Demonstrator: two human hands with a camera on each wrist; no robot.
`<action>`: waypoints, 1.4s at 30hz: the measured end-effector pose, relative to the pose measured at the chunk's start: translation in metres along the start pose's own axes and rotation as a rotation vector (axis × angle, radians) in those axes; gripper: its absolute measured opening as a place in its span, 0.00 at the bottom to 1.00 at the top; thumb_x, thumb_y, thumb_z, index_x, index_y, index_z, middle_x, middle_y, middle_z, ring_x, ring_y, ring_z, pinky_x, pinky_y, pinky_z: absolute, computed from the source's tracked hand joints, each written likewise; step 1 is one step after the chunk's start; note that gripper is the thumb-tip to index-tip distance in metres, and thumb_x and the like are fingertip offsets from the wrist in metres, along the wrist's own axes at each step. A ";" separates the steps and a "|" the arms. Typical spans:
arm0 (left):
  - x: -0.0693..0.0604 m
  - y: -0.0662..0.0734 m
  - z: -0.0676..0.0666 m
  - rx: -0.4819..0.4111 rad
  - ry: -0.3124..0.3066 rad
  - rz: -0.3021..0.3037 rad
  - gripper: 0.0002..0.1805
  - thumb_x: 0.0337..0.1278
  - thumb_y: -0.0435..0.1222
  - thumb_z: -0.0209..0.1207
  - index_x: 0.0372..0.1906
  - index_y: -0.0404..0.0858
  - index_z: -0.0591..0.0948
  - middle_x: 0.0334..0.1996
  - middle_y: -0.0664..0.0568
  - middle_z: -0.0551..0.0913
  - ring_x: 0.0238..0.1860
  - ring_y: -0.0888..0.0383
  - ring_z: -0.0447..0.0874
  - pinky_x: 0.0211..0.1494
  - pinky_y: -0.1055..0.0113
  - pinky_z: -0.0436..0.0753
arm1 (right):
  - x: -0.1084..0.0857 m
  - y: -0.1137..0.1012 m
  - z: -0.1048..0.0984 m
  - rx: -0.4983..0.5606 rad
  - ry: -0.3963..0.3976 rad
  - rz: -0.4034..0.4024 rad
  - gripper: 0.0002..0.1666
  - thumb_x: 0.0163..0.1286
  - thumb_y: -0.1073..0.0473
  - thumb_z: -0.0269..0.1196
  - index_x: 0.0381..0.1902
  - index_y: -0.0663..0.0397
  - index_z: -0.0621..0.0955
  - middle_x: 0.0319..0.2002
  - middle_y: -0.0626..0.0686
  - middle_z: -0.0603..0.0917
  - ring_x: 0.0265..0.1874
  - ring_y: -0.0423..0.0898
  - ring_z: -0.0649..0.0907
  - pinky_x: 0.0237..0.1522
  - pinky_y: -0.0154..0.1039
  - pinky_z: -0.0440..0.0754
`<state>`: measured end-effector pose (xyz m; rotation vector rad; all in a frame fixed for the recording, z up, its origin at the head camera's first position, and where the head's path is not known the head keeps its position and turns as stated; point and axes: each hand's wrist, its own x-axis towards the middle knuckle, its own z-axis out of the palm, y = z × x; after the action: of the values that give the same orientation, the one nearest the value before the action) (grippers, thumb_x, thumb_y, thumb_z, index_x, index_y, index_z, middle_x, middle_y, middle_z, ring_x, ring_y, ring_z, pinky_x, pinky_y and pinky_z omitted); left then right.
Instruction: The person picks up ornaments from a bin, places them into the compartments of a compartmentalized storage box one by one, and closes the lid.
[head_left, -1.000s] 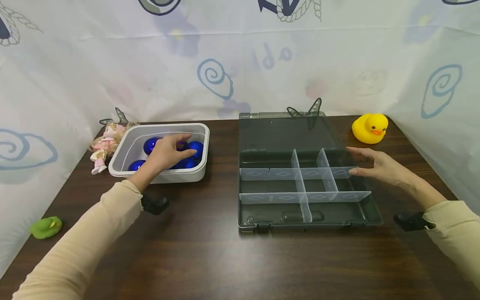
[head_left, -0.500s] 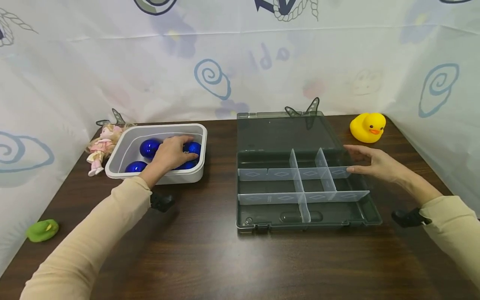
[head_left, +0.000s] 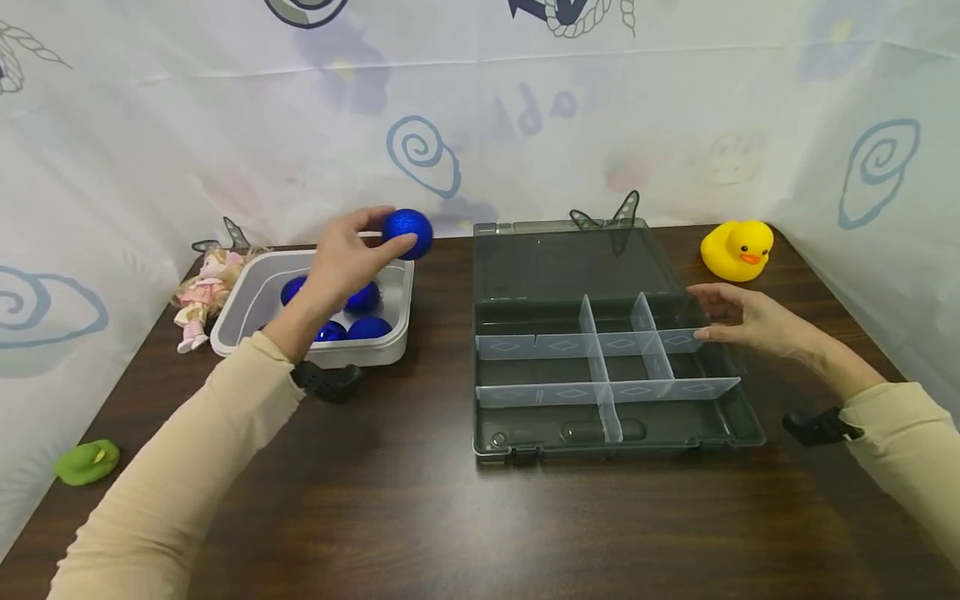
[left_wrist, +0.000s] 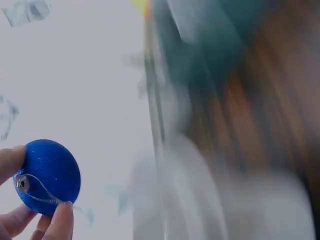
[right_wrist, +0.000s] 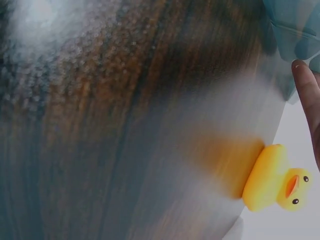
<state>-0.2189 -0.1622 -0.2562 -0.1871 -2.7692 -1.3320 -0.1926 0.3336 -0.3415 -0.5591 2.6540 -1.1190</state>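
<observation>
My left hand [head_left: 341, 260] pinches a blue ball [head_left: 408, 234] between thumb and fingers, above the right rear corner of the white bin [head_left: 362, 356]. The left wrist view shows the same ball [left_wrist: 52, 175] with a small metal cap and a thin loop of string. Several more blue balls [head_left: 368, 327] lie in the bin. My right hand [head_left: 765, 329] touches the right side of the grey divided case [head_left: 622, 454], thumb and fingers extended. In the right wrist view a fingertip [right_wrist: 299, 67] rests at the case's edge.
A yellow duck [head_left: 737, 251] stands behind my right hand. A doll [head_left: 204, 292] lies left of the bin, and a green duck [head_left: 87, 462] at the table's left edge. The case's lid [head_left: 562, 262] is folded back toward the curtain [head_left: 480, 108].
My left hand has closed on a ball and lifted it up out of the bin, toward the back right. My right hand has stayed at the case's side.
</observation>
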 end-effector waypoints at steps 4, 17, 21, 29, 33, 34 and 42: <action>0.009 0.038 0.051 -0.254 -0.154 -0.001 0.30 0.57 0.42 0.63 0.64 0.38 0.70 0.60 0.43 0.74 0.59 0.50 0.75 0.54 0.58 0.78 | 0.000 0.004 -0.001 0.023 -0.007 -0.019 0.37 0.62 0.67 0.64 0.66 0.68 0.62 0.62 0.70 0.67 0.51 0.28 0.70 0.47 0.14 0.67; 0.032 0.107 0.191 -0.141 -0.482 0.209 0.29 0.54 0.42 0.65 0.62 0.41 0.73 0.59 0.48 0.77 0.58 0.55 0.76 0.57 0.66 0.77 | 0.004 0.004 0.011 0.023 -0.041 -0.014 0.36 0.65 0.63 0.62 0.66 0.67 0.62 0.60 0.69 0.68 0.58 0.62 0.70 0.56 0.33 0.74; 0.034 0.116 0.208 -0.184 -0.517 0.261 0.29 0.56 0.41 0.64 0.63 0.42 0.72 0.60 0.49 0.76 0.57 0.57 0.77 0.54 0.71 0.78 | 0.006 0.003 0.013 0.015 -0.041 -0.022 0.34 0.65 0.64 0.62 0.65 0.69 0.62 0.60 0.69 0.69 0.57 0.62 0.71 0.58 0.55 0.71; 0.042 0.134 0.226 -0.309 -0.473 0.342 0.29 0.55 0.38 0.64 0.63 0.41 0.72 0.59 0.50 0.76 0.55 0.60 0.79 0.53 0.76 0.77 | 0.006 0.001 0.008 0.046 -0.035 -0.022 0.36 0.65 0.64 0.62 0.67 0.67 0.61 0.60 0.67 0.68 0.57 0.62 0.70 0.58 0.59 0.65; 0.043 0.127 0.237 -0.213 -0.489 0.330 0.29 0.53 0.38 0.65 0.62 0.41 0.72 0.59 0.50 0.76 0.57 0.59 0.78 0.54 0.75 0.76 | 0.005 0.002 0.008 0.044 -0.037 -0.011 0.35 0.65 0.64 0.61 0.66 0.68 0.61 0.58 0.68 0.70 0.56 0.61 0.70 0.57 0.60 0.68; 0.042 0.124 0.239 -0.180 -0.497 0.332 0.29 0.52 0.38 0.65 0.61 0.41 0.72 0.59 0.50 0.76 0.57 0.59 0.77 0.54 0.75 0.76 | 0.004 0.002 0.008 0.040 -0.038 -0.011 0.35 0.66 0.64 0.61 0.66 0.68 0.60 0.57 0.67 0.70 0.55 0.61 0.71 0.57 0.59 0.70; 0.045 0.121 0.247 -0.025 -0.584 0.396 0.28 0.53 0.38 0.65 0.60 0.40 0.73 0.58 0.50 0.76 0.56 0.57 0.78 0.56 0.73 0.76 | 0.001 0.004 0.000 0.036 -0.026 0.015 0.35 0.65 0.63 0.62 0.65 0.66 0.61 0.55 0.66 0.72 0.53 0.60 0.73 0.51 0.34 0.79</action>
<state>-0.2476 0.1088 -0.3121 -1.2323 -2.8971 -1.3640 -0.1948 0.3351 -0.3445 -0.5424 2.6062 -1.1451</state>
